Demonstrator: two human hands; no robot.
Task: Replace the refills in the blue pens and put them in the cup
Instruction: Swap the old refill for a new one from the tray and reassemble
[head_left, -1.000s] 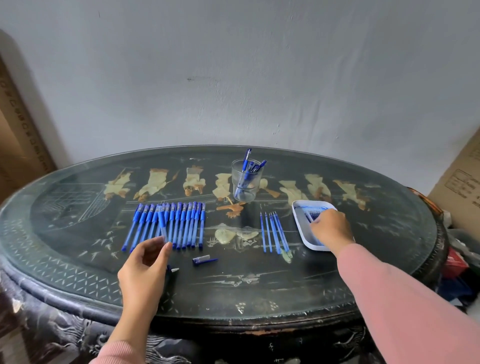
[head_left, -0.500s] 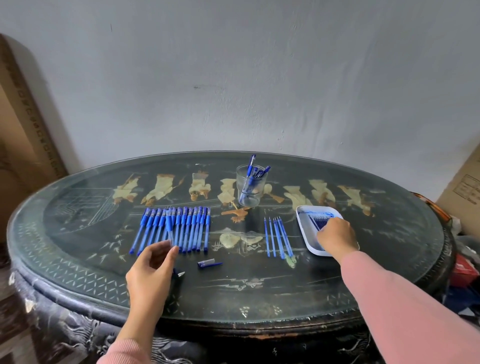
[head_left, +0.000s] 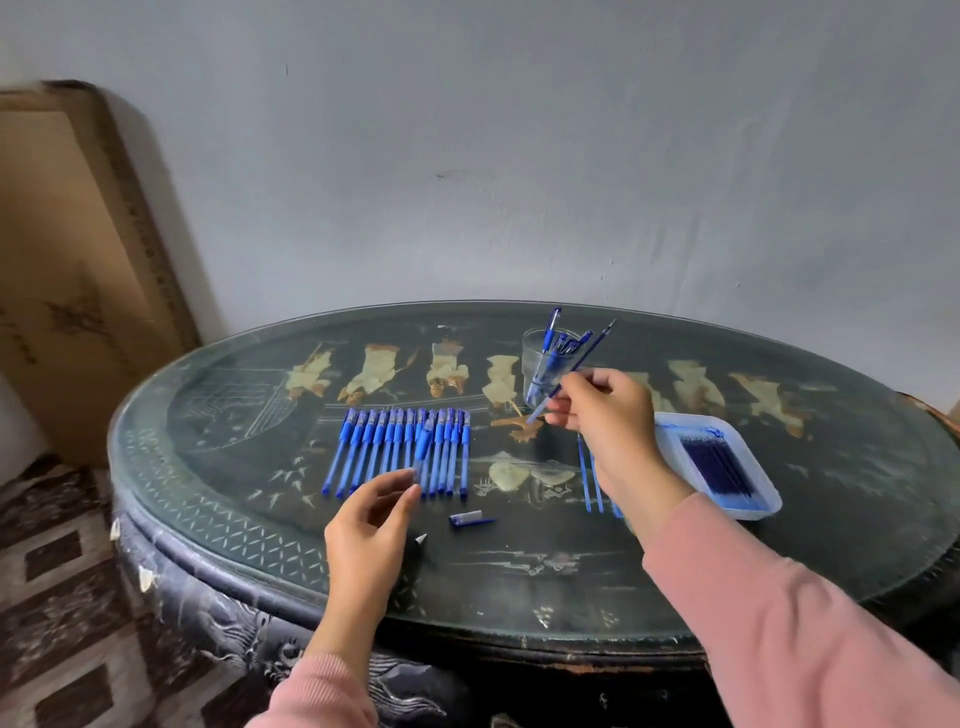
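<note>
Two grips: right hand (head_left: 602, 415) pinches slim refill (head_left: 587, 353); left hand (head_left: 371, 519) pinches clear barrel (head_left: 423, 447).

Right hand (head_left: 602, 410) and its forearm cover parts of the loose refills (head_left: 586, 483) and the lower right of the cup (head_left: 540, 358); refill count unreadable. Held refill (head_left: 596, 342): middle hidden by the pinching fingers. Pen barrel (head_left: 422, 449) pinched by left hand (head_left: 369, 525): blurred. Small dark part (head_left: 422, 538) beside that palm: half hidden, unidentifiable. Table (head_left: 519, 587): right end cut off. Sleeves cut off at bottom.
</note>
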